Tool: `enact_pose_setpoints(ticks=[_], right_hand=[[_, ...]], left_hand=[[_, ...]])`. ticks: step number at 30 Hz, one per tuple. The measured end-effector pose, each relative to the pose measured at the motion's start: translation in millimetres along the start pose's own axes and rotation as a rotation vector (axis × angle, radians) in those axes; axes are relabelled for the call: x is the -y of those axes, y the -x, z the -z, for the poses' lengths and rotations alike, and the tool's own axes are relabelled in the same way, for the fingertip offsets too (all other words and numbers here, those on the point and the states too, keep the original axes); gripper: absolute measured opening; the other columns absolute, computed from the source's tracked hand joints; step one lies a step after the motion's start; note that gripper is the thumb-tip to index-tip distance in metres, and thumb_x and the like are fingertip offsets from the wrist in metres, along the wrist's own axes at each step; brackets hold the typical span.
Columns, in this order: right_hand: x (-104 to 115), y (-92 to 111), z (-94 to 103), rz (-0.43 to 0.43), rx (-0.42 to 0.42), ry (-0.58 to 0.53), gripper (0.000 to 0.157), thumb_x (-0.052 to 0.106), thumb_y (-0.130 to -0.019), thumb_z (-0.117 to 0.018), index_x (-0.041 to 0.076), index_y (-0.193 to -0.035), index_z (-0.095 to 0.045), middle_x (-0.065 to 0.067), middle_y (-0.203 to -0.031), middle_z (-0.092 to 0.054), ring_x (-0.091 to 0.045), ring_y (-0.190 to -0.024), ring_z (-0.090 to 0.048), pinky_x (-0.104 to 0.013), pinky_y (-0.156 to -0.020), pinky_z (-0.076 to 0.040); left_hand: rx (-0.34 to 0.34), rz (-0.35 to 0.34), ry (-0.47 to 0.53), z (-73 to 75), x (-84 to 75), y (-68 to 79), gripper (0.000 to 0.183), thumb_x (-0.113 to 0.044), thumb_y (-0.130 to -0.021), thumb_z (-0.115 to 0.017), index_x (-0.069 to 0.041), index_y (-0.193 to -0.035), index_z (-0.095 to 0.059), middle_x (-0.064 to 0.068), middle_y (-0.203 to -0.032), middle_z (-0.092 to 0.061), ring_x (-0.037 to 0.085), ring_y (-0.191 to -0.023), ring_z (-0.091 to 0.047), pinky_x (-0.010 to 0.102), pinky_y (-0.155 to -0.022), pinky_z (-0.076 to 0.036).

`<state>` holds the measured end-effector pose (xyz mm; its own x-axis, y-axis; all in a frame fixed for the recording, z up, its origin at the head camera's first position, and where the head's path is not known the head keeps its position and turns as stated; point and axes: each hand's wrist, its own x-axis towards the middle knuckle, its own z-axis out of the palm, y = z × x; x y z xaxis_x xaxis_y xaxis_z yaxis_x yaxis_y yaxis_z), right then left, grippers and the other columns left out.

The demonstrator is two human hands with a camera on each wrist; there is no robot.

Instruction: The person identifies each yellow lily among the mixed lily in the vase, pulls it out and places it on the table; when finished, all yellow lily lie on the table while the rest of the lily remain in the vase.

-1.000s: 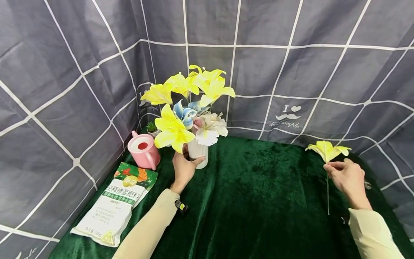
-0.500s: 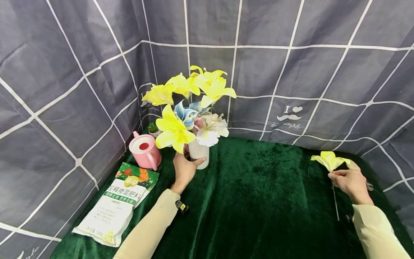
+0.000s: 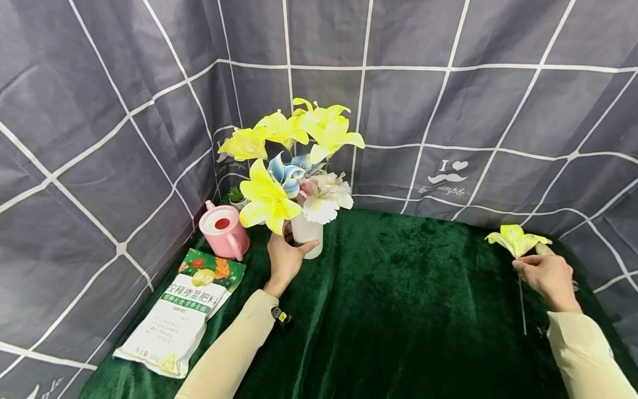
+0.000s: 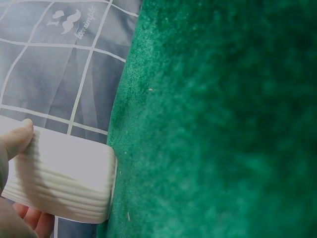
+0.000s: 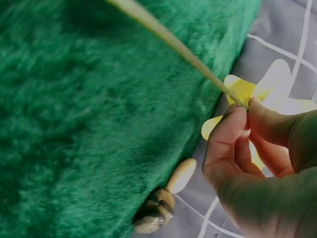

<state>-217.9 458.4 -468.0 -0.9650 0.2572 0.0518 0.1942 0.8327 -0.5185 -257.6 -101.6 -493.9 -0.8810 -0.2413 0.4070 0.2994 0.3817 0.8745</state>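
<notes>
A white ribbed vase (image 3: 310, 233) stands on the green cloth, filled with several yellow lilies (image 3: 269, 197), blue flowers (image 3: 285, 174) and a whitish flower (image 3: 326, 199). My left hand (image 3: 285, 260) grips the vase from its left side; in the left wrist view the thumb lies along one side of the vase (image 4: 69, 173) and fingertips show below it. Far to the right, my right hand (image 3: 545, 277) pinches a single yellow lily (image 3: 517, 241) just under its bloom. Its stem (image 5: 183, 49) hangs down, and the right wrist view shows thumb and finger meeting on it.
Left of the vase stand a pink watering can (image 3: 221, 233) and a small potted succulent (image 3: 236, 195). A white and green fertilizer bag (image 3: 179, 316) lies in front of them. Some small stone-like objects (image 5: 158, 208) sit near the cloth's edge. Grey checked curtains (image 3: 399, 105) hang behind.
My right hand has moved a little to the right with the lily, dipping and then rising slightly. The left hand stays on the vase.
</notes>
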Motion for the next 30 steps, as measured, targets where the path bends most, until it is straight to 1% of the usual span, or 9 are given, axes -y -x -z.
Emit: enact_pose_setpoints(ticks=[5, 8, 10, 13, 16, 19, 23, 26, 30], right_hand=[[-5, 0, -4.8, -0.04, 0.041, -0.027, 0.042, 0.028, -0.098, -0.063, -0.011, -0.109, -0.071, 0.008, -0.058, -0.072, 0.011, -0.053, -0.054, -0.038, -0.081, -0.05], [-6, 2, -9.2, -0.031, 0.04, -0.067, 0.043, 0.027, -0.099, -0.062, -0.014, -0.111, -0.07, 0.013, -0.058, -0.071, 0.009, -0.051, -0.06, -0.019, -0.056, -0.047], [-5, 3, -11.0, -0.02, 0.031, -0.082, 0.043, 0.027, -0.099, -0.062, -0.014, -0.111, -0.07, 0.015, -0.058, -0.07, 0.009, -0.05, -0.06, -0.014, -0.052, -0.046], [-3, 3, -11.8, -0.015, 0.003, -0.052, 0.042, 0.028, -0.099, -0.063, -0.012, -0.108, -0.072, 0.007, -0.06, -0.072, 0.004, -0.052, -0.062, -0.019, -0.063, -0.044], [1, 5, -10.7, -0.036, -0.055, 0.018, 0.042, 0.032, -0.097, -0.064, -0.008, -0.105, -0.074, -0.016, -0.078, -0.077, -0.026, -0.076, -0.071, -0.04, -0.082, -0.045], [9, 8, -8.3, -0.111, -0.144, 0.024, 0.041, 0.033, -0.095, -0.064, -0.005, -0.105, -0.074, -0.029, -0.106, -0.072, -0.055, -0.104, -0.056, -0.061, -0.088, -0.039], [38, 15, -5.2, -0.161, -0.294, -0.064, 0.039, 0.032, -0.092, -0.065, -0.003, -0.108, -0.075, -0.027, -0.115, -0.069, -0.056, -0.114, -0.051, -0.062, -0.094, -0.038], [73, 20, -2.3, -0.115, -0.347, -0.123, 0.039, 0.033, -0.092, -0.066, 0.0, -0.112, -0.075, 0.008, -0.074, -0.077, -0.048, -0.115, -0.055, -0.058, -0.103, -0.034], [129, 28, 3.6, -0.044, -0.331, -0.181, 0.037, 0.037, -0.093, -0.069, 0.006, -0.111, -0.077, 0.052, -0.058, -0.034, -0.006, -0.08, -0.063, -0.028, -0.086, -0.046]], left_hand=[[-0.005, -0.002, 0.004, -0.3, 0.5, 0.4, 0.072, -0.027, -0.071, -0.093, -0.013, -0.13, -0.055, 0.008, -0.12, -0.065, 0.026, -0.111, -0.067, 0.046, -0.098, -0.058], [-0.009, -0.002, 0.0, 0.0, -0.2, 0.6, 0.071, -0.028, -0.071, -0.093, -0.013, -0.129, -0.055, 0.008, -0.12, -0.065, 0.024, -0.111, -0.067, 0.045, -0.098, -0.058], [-0.009, -0.004, 0.001, 0.5, -0.9, 0.8, 0.072, -0.028, -0.071, -0.093, -0.013, -0.129, -0.055, 0.008, -0.12, -0.064, 0.024, -0.112, -0.066, 0.045, -0.099, -0.058], [-0.004, -0.007, 0.009, 0.9, -1.6, 0.7, 0.074, -0.028, -0.071, -0.093, -0.013, -0.131, -0.053, 0.008, -0.122, -0.064, 0.025, -0.113, -0.065, 0.046, -0.1, -0.057], [-0.002, -0.002, 0.013, 0.8, -2.0, 0.7, 0.074, -0.029, -0.071, -0.093, -0.013, -0.131, -0.053, 0.008, -0.123, -0.063, 0.026, -0.114, -0.065, 0.047, -0.101, -0.057], [-0.003, 0.002, 0.015, 0.6, -1.4, 0.7, 0.073, -0.028, -0.072, -0.093, -0.013, -0.131, -0.053, 0.009, -0.123, -0.063, 0.026, -0.114, -0.065, 0.047, -0.101, -0.057], [-0.003, 0.006, 0.009, 0.7, -0.7, 0.5, 0.074, -0.028, -0.071, -0.093, -0.014, -0.132, -0.053, 0.008, -0.123, -0.063, 0.025, -0.114, -0.065, 0.046, -0.101, -0.057], [-0.007, 0.008, 0.001, 1.1, -1.0, 0.6, 0.075, -0.028, -0.071, -0.093, -0.014, -0.132, -0.053, 0.008, -0.123, -0.063, 0.025, -0.114, -0.065, 0.045, -0.101, -0.057], [-0.004, 0.011, 0.004, 0.4, -1.7, 0.4, 0.075, -0.028, -0.071, -0.093, -0.013, -0.132, -0.053, 0.008, -0.124, -0.063, 0.024, -0.115, -0.065, 0.045, -0.101, -0.057]])
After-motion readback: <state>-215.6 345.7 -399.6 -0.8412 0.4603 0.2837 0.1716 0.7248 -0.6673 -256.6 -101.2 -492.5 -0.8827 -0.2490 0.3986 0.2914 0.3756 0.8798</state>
